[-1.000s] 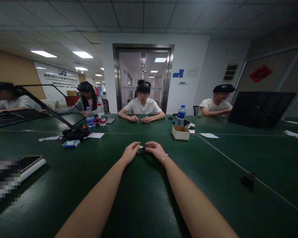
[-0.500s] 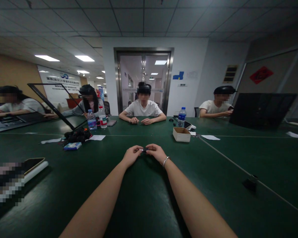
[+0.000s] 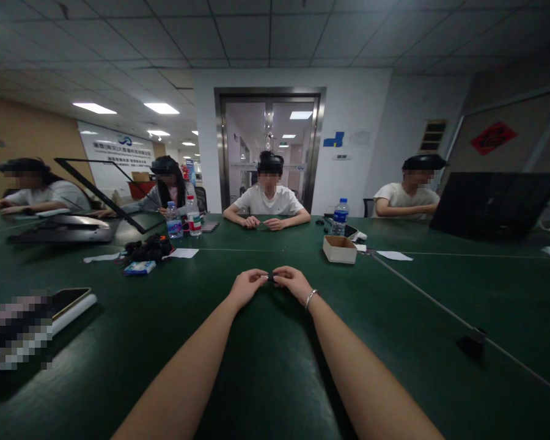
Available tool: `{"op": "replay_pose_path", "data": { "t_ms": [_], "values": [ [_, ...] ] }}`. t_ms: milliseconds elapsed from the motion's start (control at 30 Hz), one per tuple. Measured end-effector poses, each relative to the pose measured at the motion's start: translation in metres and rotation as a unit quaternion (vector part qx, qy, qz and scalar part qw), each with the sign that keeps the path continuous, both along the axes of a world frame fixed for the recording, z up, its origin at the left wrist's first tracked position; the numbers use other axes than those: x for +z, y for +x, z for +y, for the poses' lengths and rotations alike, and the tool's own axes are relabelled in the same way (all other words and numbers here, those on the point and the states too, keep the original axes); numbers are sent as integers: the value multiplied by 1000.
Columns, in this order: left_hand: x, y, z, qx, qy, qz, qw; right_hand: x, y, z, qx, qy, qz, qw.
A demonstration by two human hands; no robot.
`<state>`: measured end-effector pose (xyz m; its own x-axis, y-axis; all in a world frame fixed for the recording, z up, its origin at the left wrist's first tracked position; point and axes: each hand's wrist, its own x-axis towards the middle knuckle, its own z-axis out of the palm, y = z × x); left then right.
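Observation:
Over the green table point(image 3: 256, 366), both hands meet in front of me around a small dark object point(image 3: 271, 277), too small to name. My left hand point(image 3: 247, 287) is closed, its fingertips pinching the object's left end. From the other side, my right hand point(image 3: 295, 285) pinches the right end with thumb and fingers; a silver bracelet point(image 3: 310, 298) circles that wrist. The fingers cover much of the object.
An open cardboard box point(image 3: 339, 252) stands beyond my right hand, near a water bottle point(image 3: 340, 217). Leftward lie a blue-white packet point(image 3: 140, 267), black cables point(image 3: 147, 247) and a phone point(image 3: 71, 299). A black clip point(image 3: 473, 342) sits rightward. Several co-workers sit around the table.
The view has turned slightly left. My hands stay together on the small dark object; the pale piece by my left fingertips shows less. A flat device at far left has shifted.

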<state>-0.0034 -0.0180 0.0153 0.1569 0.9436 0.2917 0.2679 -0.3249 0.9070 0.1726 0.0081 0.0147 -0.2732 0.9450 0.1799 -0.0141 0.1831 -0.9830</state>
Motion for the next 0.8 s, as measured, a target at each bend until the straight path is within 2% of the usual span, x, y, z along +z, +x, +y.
{"op": "replay_pose_path", "data": {
  "t_ms": [133, 533, 733, 800],
  "values": [
    [0, -1, -1, 6, 25, 3, 1000, -1, 0, 1, -11, 9, -15, 1000],
    [3, 1, -4, 8, 31, -13, 999, 0, 0, 1, -4, 12, -32, 999],
    [0, 3, -1, 28, -8, -3, 1000, 0, -1, 2, 1, 12, -32, 999],
    [-2, 2, 1, 30, 5, 10, 999, -1, -1, 2, 4, 12, -33, 999]
  ]
}}
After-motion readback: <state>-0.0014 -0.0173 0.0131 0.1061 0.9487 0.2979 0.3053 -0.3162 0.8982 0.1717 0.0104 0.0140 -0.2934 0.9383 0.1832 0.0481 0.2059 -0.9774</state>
